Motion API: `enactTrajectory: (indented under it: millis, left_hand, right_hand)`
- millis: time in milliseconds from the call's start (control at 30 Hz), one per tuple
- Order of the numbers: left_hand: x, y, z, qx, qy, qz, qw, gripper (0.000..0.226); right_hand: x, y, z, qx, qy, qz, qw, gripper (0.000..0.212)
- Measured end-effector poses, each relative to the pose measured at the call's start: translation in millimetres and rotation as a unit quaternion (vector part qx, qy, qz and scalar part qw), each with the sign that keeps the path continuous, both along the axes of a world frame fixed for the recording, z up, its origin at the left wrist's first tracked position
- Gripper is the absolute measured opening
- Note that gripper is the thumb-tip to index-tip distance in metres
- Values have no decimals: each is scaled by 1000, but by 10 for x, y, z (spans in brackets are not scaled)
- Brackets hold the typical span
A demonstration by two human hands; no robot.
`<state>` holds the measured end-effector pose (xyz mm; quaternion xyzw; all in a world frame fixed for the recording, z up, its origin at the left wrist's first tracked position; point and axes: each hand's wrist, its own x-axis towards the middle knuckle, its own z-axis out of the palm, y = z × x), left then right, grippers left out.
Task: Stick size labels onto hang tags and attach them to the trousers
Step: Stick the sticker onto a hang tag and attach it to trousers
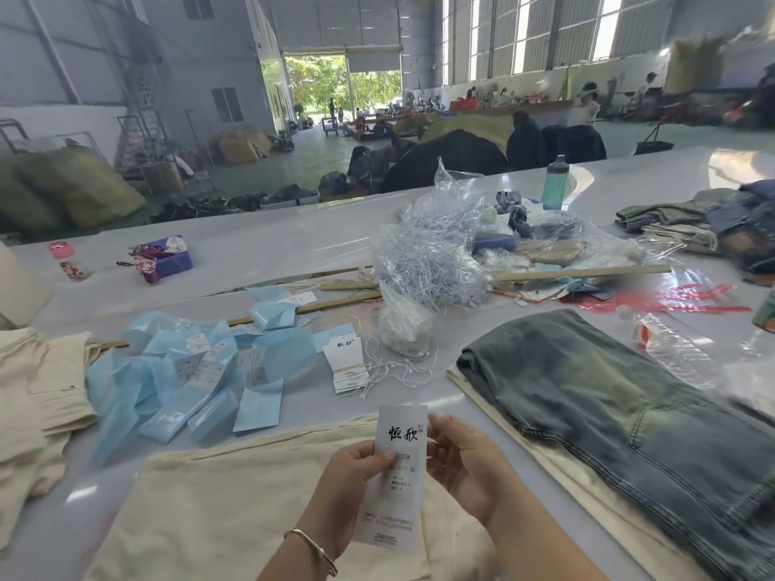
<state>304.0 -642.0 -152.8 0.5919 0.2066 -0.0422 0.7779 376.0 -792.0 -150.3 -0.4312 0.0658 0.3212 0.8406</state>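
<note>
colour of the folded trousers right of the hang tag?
Faded blue-grey denim trousers, head view.

Bright daylight, table (pixel 293 241) glare (edges seemingly blurred)

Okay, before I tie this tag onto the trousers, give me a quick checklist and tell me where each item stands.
1. Hang tag held securely: ok. The left hand pinches its left edge and the right hand holds its right edge.
2. Size on the tag: ok, XL can be read on it.
3. String on this tag: cannot tell, no loop shows at its top.
4. Spare strings within reach: ok, white strings lie by the banded tag stack.
5. Trousers in place: ok, the cream trousers lie flat right under the hands.
6. Attachment spot, such as a belt loop or buttonhole: cannot tell, none is visible on the cream fabric.
</note>
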Motion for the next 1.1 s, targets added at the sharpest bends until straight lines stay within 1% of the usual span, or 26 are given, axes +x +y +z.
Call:
enactTrajectory:
  millis: [67, 133, 200, 267, 333, 433, 500, 567, 600, 633, 667, 733, 800, 867, 933, 1033, 1100]
  left_hand:
    - [-7, -35, 4, 2, -14, -4, 1000, 22]
    - [-17, -54, 9, 17, -34, -8, 999, 25]
    - [-28, -51, 16, 64, -54, 10, 996, 29]
    - [-34, -22, 25, 107, -71, 34, 991, 32]
    - [-34, 18, 28, 137, -84, 40, 986, 35]
    - [-49, 35, 31, 183, -114, 31, 976, 36]
    - [-61, 19, 45, 220, -129, 33, 966, 34]
    - [-66, -3, 62, 244, -145, 30, 958, 26]
    - [-66, -13, 71, 253, -150, 28, 955, 21]
    - [-64, -22, 77, 262, -154, 26, 952, 17]
    - [-64, -29, 83, 277, -157, 25, 948, 13]
    - [-65, -42, 96, 307, -164, 20, 937, 14]
    - [-67, -58, 124, 328, -174, 15, 928, 15]
    - [-68, -74, 158, 340, -180, 12, 923, 17]
    - [-68, -85, 166, 348, -187, 10, 919, 19]
    - [-63, -88, 149, 363, -196, 8, 911, 16]
    - [-58, -92, 139, 380, -205, 0, 902, 18]
  right_hand:
    - [-26, 22, 17, 46, 23, -26, 998, 11]
    - [-24, 11, 27, 31, 20, -63, 997, 13]
    - [-10, -35, 48, 7, -8, -75, 997, 14]
    - [-7, -81, 87, 0, -42, -66, 997, 11]
    - [-17, -108, 136, -17, -89, -54, 994, 15]
    - [-53, -120, 232, -72, -186, -45, 979, 22]
    - [-86, -109, 297, -117, -234, -41, 964, 16]
    - [-124, -86, 337, -157, -271, -34, 949, 4]
    - [-145, -76, 349, -177, -287, -33, 941, 4]
    - [-160, -66, 350, -202, -306, -36, 930, 9]
    - [-173, -59, 347, -239, -334, -41, 911, 13]
    - [-183, -46, 333, -343, -401, -48, 848, 15]
    - [-185, -32, 305, -426, -443, -48, 787, 16]
    - [-201, -19, 298, -475, -453, -50, 753, 20]
    - [-207, -10, 298, -495, -448, -49, 743, 22]
    - [-198, -7, 293, -503, -438, -51, 743, 16]
    - [-197, -7, 296, -507, -435, -52, 742, 14]
